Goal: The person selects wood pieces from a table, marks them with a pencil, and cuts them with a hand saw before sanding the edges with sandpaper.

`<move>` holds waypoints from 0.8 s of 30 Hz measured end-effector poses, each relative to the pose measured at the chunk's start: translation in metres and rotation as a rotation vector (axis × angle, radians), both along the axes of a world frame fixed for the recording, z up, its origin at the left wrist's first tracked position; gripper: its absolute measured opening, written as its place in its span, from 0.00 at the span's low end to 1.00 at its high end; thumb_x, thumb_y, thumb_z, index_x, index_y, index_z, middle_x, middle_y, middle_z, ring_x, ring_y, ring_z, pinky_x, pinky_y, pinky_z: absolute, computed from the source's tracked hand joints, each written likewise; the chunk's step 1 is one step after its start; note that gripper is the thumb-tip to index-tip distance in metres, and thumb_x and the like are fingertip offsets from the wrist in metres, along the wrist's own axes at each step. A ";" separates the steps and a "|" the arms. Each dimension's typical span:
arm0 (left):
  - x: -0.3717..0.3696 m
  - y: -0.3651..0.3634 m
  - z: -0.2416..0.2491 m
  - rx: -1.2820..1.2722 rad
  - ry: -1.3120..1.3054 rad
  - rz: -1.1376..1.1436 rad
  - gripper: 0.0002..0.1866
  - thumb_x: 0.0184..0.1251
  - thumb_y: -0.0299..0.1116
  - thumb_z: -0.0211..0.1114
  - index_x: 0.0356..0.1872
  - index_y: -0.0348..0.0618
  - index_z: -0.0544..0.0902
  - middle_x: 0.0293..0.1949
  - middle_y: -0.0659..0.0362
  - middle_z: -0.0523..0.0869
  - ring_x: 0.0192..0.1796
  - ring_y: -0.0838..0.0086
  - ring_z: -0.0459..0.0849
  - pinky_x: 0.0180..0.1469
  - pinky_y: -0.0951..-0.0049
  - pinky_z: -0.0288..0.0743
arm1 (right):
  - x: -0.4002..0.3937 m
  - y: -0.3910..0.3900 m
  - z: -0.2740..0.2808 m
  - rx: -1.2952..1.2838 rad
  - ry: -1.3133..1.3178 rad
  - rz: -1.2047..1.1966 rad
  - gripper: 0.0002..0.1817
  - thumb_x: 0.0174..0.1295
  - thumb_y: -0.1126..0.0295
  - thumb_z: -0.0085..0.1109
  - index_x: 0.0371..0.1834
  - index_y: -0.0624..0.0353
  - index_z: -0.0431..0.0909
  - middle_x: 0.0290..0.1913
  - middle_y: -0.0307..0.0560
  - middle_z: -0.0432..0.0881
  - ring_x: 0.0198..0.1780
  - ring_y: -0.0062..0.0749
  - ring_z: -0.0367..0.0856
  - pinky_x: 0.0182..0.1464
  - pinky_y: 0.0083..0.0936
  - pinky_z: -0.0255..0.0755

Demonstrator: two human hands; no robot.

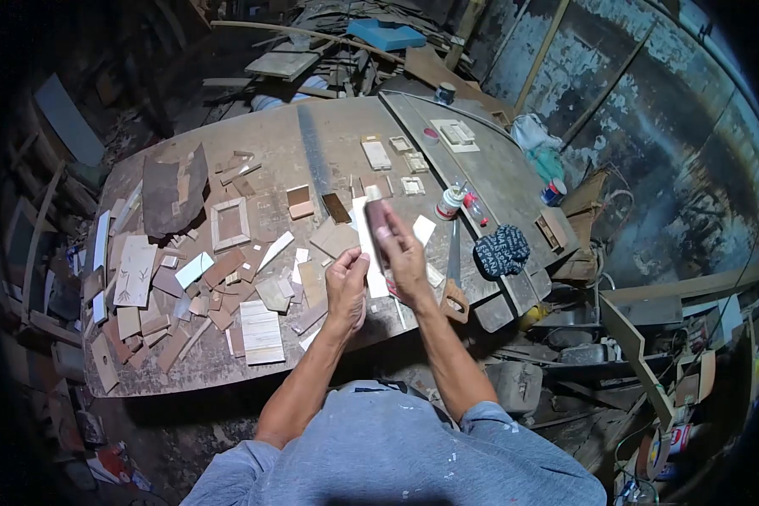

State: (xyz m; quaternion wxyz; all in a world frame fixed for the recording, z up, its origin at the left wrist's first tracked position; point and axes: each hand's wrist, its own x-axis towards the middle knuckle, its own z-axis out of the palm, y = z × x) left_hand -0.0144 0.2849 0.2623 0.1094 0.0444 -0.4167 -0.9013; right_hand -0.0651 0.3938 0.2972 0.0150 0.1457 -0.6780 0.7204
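Note:
A long pale wood strip (pixel 375 278) stands up over the near side of the table, pinched at its left edge by my left hand (pixel 346 285). My right hand (pixel 405 263) grips a dark brown block (pixel 377 216), whose face lies along the strip's upper right part. The fingers of that hand stretch along the block's side. Just beyond the hands lie a dark brown piece (pixel 337 208) and a flat brown board (pixel 335 239). A white offcut (pixel 423 228) lies to the right of my right hand.
The worktable (pixel 266 126) carries many wood scraps on its left. Small wooden frames (pixel 412 185) sit towards the back. At right are a handsaw (pixel 454 295), a white glue bottle (pixel 450 203) and a dark patterned cap (pixel 502 250). Scrap wood piles up beyond the table.

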 end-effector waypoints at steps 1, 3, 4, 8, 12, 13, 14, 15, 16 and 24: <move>-0.004 0.003 0.001 -0.042 0.014 0.024 0.10 0.78 0.30 0.63 0.49 0.32 0.82 0.36 0.61 0.86 0.33 0.84 0.81 0.35 0.80 0.76 | 0.003 -0.005 -0.009 -0.015 0.015 -0.002 0.27 0.76 0.65 0.56 0.76 0.61 0.71 0.61 0.48 0.79 0.56 0.26 0.77 0.54 0.23 0.73; -0.011 0.006 0.004 -0.130 0.040 0.081 0.10 0.79 0.32 0.62 0.48 0.34 0.82 0.35 0.62 0.86 0.32 0.85 0.80 0.33 0.78 0.75 | 0.016 -0.008 -0.025 0.081 0.164 -0.053 0.27 0.76 0.66 0.56 0.76 0.62 0.71 0.61 0.47 0.79 0.52 0.24 0.76 0.52 0.21 0.71; -0.017 0.005 0.001 -0.105 0.002 0.112 0.12 0.81 0.35 0.59 0.45 0.35 0.82 0.32 0.63 0.85 0.30 0.84 0.78 0.30 0.76 0.73 | 0.028 -0.006 -0.033 0.190 0.302 -0.101 0.27 0.76 0.67 0.57 0.76 0.62 0.70 0.60 0.45 0.80 0.46 0.20 0.75 0.45 0.17 0.71; -0.015 0.002 0.002 -0.371 -0.069 0.197 0.15 0.81 0.38 0.59 0.40 0.36 0.85 0.31 0.68 0.82 0.32 0.86 0.73 0.33 0.79 0.67 | 0.066 -0.001 -0.042 0.261 0.312 -0.161 0.26 0.77 0.67 0.55 0.75 0.64 0.71 0.61 0.48 0.80 0.52 0.28 0.78 0.55 0.24 0.74; 0.003 0.027 0.003 -0.562 -0.015 0.204 0.16 0.82 0.37 0.58 0.42 0.34 0.86 0.30 0.71 0.79 0.32 0.86 0.69 0.34 0.79 0.64 | 0.009 -0.001 0.005 0.105 0.162 -0.221 0.24 0.77 0.68 0.53 0.73 0.67 0.72 0.53 0.56 0.81 0.52 0.38 0.78 0.59 0.30 0.71; 0.004 0.025 0.003 -0.539 -0.015 0.186 0.16 0.82 0.38 0.57 0.43 0.34 0.86 0.30 0.71 0.80 0.33 0.86 0.69 0.34 0.79 0.64 | 0.019 0.001 0.005 0.157 0.165 -0.248 0.24 0.77 0.68 0.53 0.73 0.67 0.72 0.54 0.57 0.81 0.53 0.39 0.79 0.60 0.31 0.70; 0.000 0.020 0.005 -0.510 -0.007 0.177 0.16 0.82 0.38 0.57 0.44 0.34 0.86 0.31 0.70 0.80 0.33 0.86 0.69 0.34 0.79 0.64 | 0.032 0.002 0.002 0.211 0.179 -0.266 0.25 0.77 0.67 0.53 0.73 0.67 0.72 0.56 0.57 0.81 0.55 0.40 0.79 0.61 0.31 0.70; -0.005 0.017 0.008 -0.473 0.002 0.179 0.16 0.82 0.38 0.57 0.45 0.34 0.87 0.31 0.70 0.80 0.33 0.86 0.69 0.34 0.80 0.64 | 0.047 0.002 -0.003 0.271 0.198 -0.276 0.25 0.77 0.67 0.53 0.73 0.68 0.71 0.57 0.58 0.81 0.56 0.41 0.79 0.63 0.32 0.70; -0.006 0.016 0.010 -0.469 0.016 0.165 0.17 0.83 0.38 0.57 0.47 0.33 0.86 0.31 0.69 0.81 0.33 0.86 0.70 0.34 0.79 0.65 | 0.067 0.001 -0.012 0.258 0.285 -0.286 0.25 0.77 0.67 0.53 0.73 0.69 0.71 0.62 0.60 0.80 0.62 0.43 0.78 0.68 0.33 0.68; 0.007 0.025 0.003 -0.436 0.057 0.037 0.19 0.83 0.38 0.56 0.54 0.32 0.86 0.34 0.66 0.85 0.36 0.85 0.74 0.36 0.78 0.70 | 0.007 0.008 0.020 0.269 0.310 -0.355 0.24 0.78 0.66 0.51 0.73 0.67 0.71 0.51 0.59 0.79 0.55 0.47 0.79 0.59 0.36 0.71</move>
